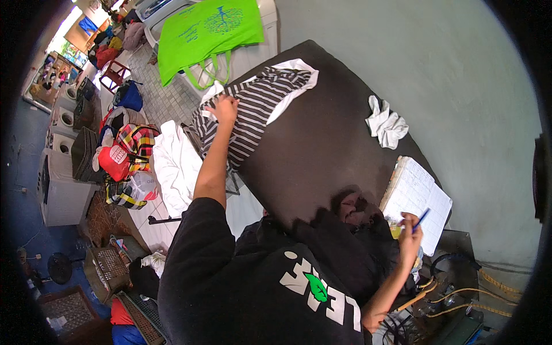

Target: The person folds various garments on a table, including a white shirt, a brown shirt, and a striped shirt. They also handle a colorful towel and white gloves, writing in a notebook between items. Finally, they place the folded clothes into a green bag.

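A dark padded board (319, 142) lies before me, with a black-and-white striped garment (258, 108) spread over its far left end. My left hand (225, 108) rests on the garment's left part, fingers bent; whether it pinches the cloth cannot be told. A white fabric piece (291, 101) shows under the stripes. At the right, my right hand (410, 230) holds a blue pen (421, 220) over an open notebook (420, 194) with handwriting and ruled lines. A crumpled white cloth (386, 123) lies on the board beyond the notebook.
A green tote bag (211, 34) lies on a white appliance beyond the board. White cloth (174, 168) hangs at the left, beside a red bag (115, 161) and checked bags (138, 138). Cables (465, 297) and an iron-like cluttered stand sit at lower right. Washing machines (64, 181) stand far left.
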A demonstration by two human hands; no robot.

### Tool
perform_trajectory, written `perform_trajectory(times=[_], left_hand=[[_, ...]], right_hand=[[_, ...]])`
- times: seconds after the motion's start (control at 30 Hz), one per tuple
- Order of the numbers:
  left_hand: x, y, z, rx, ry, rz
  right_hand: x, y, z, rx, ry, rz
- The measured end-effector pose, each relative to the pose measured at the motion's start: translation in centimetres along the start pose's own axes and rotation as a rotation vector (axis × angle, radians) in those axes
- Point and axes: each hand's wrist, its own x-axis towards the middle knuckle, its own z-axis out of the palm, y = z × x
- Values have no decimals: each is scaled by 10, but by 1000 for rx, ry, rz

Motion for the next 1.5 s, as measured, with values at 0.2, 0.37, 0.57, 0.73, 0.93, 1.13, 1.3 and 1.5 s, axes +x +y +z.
perform_trajectory(times=[0.2,0.37,0.57,0.73,0.93,1.13,1.3,1.5], left_hand=[[-84,126,-94,-796,-10,397],[-203,200,-191,-1472,-470,1052],[-144,182,-202,-1507,-371,935],[-29,91,-58,-873,78,542],[21,4,1,45,-258,118],[-10,-18,10,216,-384,-16],[-15,-29,-5,-8,-148,258],[-86,116,-157,-1104,-309,478]], right_hand=[[-18,-38,136,211,-234,-65],[-8,9,172,323,-182,-170],[-74,-131,80,756,960,-250],[-141,-97,-36,-77,1328,-710],[-163,-105,-70,-201,1557,-463],[-146,25,-52,-769,320,348],[-134,8,9,-582,390,195],[-91,-56,82,-26,195,-160]])
